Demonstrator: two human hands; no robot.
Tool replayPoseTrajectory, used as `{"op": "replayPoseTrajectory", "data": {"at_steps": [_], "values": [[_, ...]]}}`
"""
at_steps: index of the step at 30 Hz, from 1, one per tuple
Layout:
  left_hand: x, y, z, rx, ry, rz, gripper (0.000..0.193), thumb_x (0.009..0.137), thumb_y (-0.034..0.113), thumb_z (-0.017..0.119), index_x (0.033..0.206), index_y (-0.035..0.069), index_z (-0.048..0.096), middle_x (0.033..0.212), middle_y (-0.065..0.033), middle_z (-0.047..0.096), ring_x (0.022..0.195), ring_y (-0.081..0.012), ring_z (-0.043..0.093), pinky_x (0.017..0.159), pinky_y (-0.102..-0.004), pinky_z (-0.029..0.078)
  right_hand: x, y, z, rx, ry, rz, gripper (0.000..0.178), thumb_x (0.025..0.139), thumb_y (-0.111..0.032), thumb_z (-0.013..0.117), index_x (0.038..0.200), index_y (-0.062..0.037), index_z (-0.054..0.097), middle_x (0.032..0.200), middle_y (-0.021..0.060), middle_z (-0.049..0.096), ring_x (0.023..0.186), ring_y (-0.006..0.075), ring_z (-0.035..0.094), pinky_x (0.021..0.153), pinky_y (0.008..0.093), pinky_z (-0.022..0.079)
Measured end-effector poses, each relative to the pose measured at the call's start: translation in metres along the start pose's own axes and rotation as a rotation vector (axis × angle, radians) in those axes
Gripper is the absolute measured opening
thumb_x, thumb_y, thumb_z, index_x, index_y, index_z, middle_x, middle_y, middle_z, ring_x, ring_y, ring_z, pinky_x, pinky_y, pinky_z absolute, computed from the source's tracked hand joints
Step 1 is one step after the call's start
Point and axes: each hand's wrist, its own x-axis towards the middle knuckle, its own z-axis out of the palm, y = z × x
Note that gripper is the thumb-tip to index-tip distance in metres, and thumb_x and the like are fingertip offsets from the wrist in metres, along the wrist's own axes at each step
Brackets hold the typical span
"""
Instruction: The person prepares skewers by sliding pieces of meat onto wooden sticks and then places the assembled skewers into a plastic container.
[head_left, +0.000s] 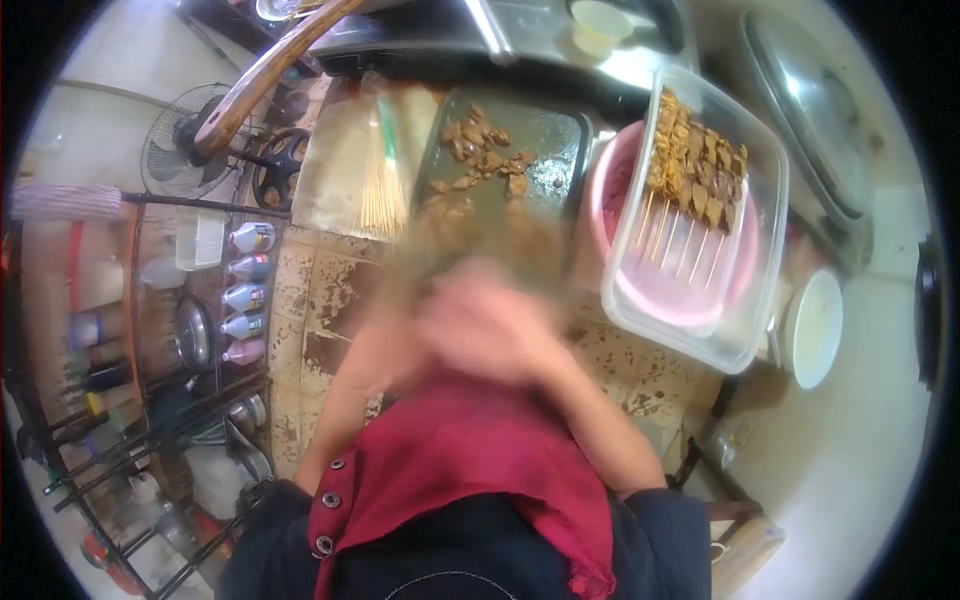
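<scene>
One dark tray [555,165] lies on the worktop [300,325], its long axis running from the person's side toward the far edge. The person's two hands are close together at the tray's near end, the left hand [395,345] and the right hand [490,325] both smeared by motion blur; whether the fingers of either are closed on something, I cannot tell. Brown meat pieces [475,140] lie within the tray, mostly in its left and middle part, overlapping too much for a sure count. Just left of the tray is one bundle of bare skewers [383,210], too many to number, with a green part toward the far side; its long axis runs near to far, the pale stick ends pointing toward the person. Right of the tray, one pink tub [602,195] stands beneath one clear plastic container [768,250], which sits tilted over it. Inside that container lies a row of loaded skewers [695,165], about six bare sticks showing, side by side; their meat ends point away from the person, their sticks toward the person and slightly left. Farther right of the tray is one pale bowl [815,330]; well to its left are five bottles [243,297] in a line and one fan [185,150].
</scene>
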Motion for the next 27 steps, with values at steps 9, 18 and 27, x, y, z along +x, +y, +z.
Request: {"op": "replayPoseTrajectory", "data": {"at_steps": [9, 18, 27], "values": [[0.095, 0.038, 0.048, 0.693, -0.029, 0.346, 0.026, 0.082, 0.021, 0.067, 0.1, 0.004, 0.058, 0.081, -0.0052, 0.056, 0.072, -0.0163, 0.055, 0.064, -0.0279, 0.044, 0.007, -0.03, -0.025, 0.221, 0.616, -0.024, 0.016, 0.092, -0.016, 0.055, 0.091, -0.0008, 0.06, 0.076, 0.0151, 0.061, 0.067, 0.0268, 0.061, 0.061, 0.0348, 0.048], [0.17, 0.027, 0.047, 1.268, -0.076, 0.312, 0.042, 0.068, 0.028, 0.076, 0.099, 0.007, 0.058, 0.097, -0.015, 0.053, 0.101, -0.0336, 0.051, 0.083, -0.0435, 0.041, -0.041, -0.056, -0.047, 0.031, 0.805, 0.158, 0.016, 0.089, -0.01, 0.058, 0.1, 0.0022, 0.061, 0.065, 0.0133, 0.057, 0.055, 0.0164, 0.056, 0.053, 0.0287, 0.044], [0.15, 0.08, 0.068, 1.152, -0.261, 0.349, 0.049, 0.067, 0.036, 0.077, 0.101, 0.005, 0.061, 0.097, -0.014, 0.053, 0.098, -0.0328, 0.052, 0.083, -0.0427, 0.041, -0.057, -0.047, -0.027, 0.083, 0.817, 0.328, 0.017, 0.088, -0.011, 0.06, 0.1, 0.0016, 0.062, 0.072, 0.017, 0.062, 0.059, 0.02, 0.061, 0.057, 0.0296, 0.047]]}}
